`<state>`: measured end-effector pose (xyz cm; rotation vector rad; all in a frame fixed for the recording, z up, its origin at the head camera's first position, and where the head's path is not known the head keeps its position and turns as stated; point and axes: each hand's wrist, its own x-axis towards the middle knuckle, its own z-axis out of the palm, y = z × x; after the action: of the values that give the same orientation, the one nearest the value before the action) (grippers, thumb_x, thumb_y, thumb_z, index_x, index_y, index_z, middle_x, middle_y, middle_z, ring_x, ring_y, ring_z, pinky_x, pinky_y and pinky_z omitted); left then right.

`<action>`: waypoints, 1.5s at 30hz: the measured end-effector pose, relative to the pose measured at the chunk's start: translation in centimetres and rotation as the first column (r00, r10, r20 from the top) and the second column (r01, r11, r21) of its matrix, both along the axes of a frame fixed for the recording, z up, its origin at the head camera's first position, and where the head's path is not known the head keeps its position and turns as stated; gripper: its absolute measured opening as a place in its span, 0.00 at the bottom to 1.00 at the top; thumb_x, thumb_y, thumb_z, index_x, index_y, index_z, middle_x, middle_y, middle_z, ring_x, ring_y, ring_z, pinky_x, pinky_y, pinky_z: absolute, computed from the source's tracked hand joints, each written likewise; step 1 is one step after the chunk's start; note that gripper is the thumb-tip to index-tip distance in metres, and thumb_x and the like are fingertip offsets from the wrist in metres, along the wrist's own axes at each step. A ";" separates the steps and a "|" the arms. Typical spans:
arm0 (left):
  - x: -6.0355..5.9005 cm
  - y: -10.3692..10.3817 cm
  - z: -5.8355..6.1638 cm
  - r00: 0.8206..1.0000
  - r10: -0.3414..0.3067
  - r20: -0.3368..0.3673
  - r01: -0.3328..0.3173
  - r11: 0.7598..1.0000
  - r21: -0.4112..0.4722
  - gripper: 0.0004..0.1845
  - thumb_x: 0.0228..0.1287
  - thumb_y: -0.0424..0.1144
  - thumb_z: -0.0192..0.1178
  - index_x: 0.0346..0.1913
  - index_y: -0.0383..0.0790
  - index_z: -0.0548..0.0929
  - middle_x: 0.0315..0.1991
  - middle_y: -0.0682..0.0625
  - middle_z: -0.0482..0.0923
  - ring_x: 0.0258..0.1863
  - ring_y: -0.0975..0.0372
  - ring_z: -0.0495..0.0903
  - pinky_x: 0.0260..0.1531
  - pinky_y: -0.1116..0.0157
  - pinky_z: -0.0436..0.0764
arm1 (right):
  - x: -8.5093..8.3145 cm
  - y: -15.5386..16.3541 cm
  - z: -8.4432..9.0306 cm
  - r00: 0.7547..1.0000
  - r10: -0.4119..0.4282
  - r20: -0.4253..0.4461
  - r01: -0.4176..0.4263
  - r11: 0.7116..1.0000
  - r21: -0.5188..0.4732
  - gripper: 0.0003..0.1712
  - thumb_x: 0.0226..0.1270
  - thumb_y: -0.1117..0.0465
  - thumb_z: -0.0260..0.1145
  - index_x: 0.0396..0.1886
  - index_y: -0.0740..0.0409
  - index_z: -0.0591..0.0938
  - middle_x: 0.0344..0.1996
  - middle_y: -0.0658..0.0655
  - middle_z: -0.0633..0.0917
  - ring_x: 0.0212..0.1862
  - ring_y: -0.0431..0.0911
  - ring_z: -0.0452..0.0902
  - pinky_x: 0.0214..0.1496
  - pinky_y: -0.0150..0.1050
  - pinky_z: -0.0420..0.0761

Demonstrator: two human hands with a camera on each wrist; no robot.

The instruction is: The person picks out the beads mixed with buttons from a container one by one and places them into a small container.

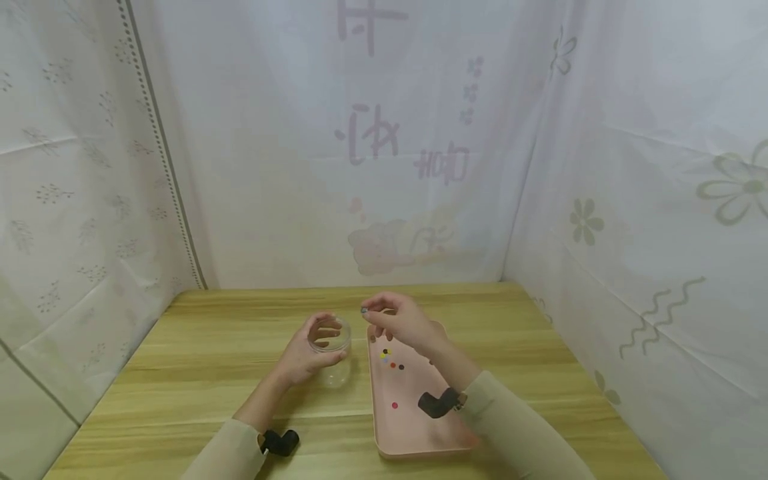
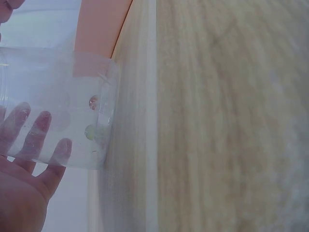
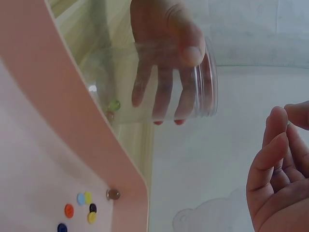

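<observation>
One small dark piece (image 1: 364, 311), detail too small to tell, was pinched between thumb and forefinger of right hand (image 1: 397, 321), ahead and to right of left hand (image 1: 302, 355). Left hand gripped clear cylindrical plastic jar (image 1: 336, 378), upright, mouth uncovered, fingers and thumb around its wall. Green round glassy bead (image 3: 114, 105) and reddish-brown round bead (image 3: 110, 116) lay at jar's bottom. Beneath right forearm, pink rectangular tray (image 1: 390, 437) held round flat buttons (image 3: 69, 210), several colours, plus brown glassy bead (image 3: 113, 194) near its wall. Wood-grain table (image 1: 198, 373) extended beneath both hands.
</observation>
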<state>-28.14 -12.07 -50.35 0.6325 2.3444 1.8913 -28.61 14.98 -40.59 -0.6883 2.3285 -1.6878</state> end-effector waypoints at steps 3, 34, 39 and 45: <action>0.1 0.0 0.0 1.000 -0.005 0.001 0.005 1.000 -0.001 0.47 0.67 0.40 0.79 0.81 0.36 0.61 0.74 0.36 0.75 0.73 0.35 0.76 0.74 0.36 0.73 | -0.1 -0.6 0.0 1.000 0.027 -0.009 -0.027 1.000 -0.007 0.18 0.82 0.56 0.69 0.64 0.59 0.85 0.52 0.65 0.86 0.32 0.46 0.84 0.32 0.35 0.80; -0.3 0.1 0.2 1.000 0.003 -0.012 -0.004 1.000 -0.011 0.44 0.67 0.41 0.79 0.79 0.41 0.65 0.75 0.39 0.75 0.71 0.40 0.79 0.74 0.37 0.75 | -0.2 -4.1 -2.5 0.989 0.135 -0.054 -0.130 0.988 0.083 0.18 0.81 0.60 0.68 0.62 0.64 0.85 0.48 0.58 0.88 0.36 0.44 0.84 0.41 0.39 0.89; -0.1 0.0 0.0 1.000 0.004 -0.008 -0.004 1.000 -0.010 0.44 0.67 0.40 0.79 0.79 0.41 0.65 0.76 0.39 0.74 0.72 0.41 0.78 0.73 0.37 0.75 | 0.1 -4.2 -2.5 0.987 0.152 -0.046 -0.148 0.986 0.081 0.17 0.80 0.60 0.69 0.61 0.66 0.86 0.48 0.59 0.88 0.38 0.50 0.86 0.40 0.38 0.89; 0.1 0.0 0.1 1.000 0.006 0.001 -0.006 1.000 -0.005 0.44 0.66 0.40 0.79 0.79 0.41 0.65 0.76 0.39 0.74 0.73 0.42 0.77 0.74 0.37 0.75 | 0.3 -4.0 -2.6 0.987 0.153 -0.041 -0.149 0.985 0.086 0.17 0.81 0.59 0.69 0.60 0.65 0.87 0.49 0.59 0.89 0.36 0.49 0.86 0.40 0.37 0.88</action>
<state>-28.07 -12.06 -50.27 0.6246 2.3527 1.8868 -28.33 10.99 -43.17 -0.8743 2.2979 -1.5182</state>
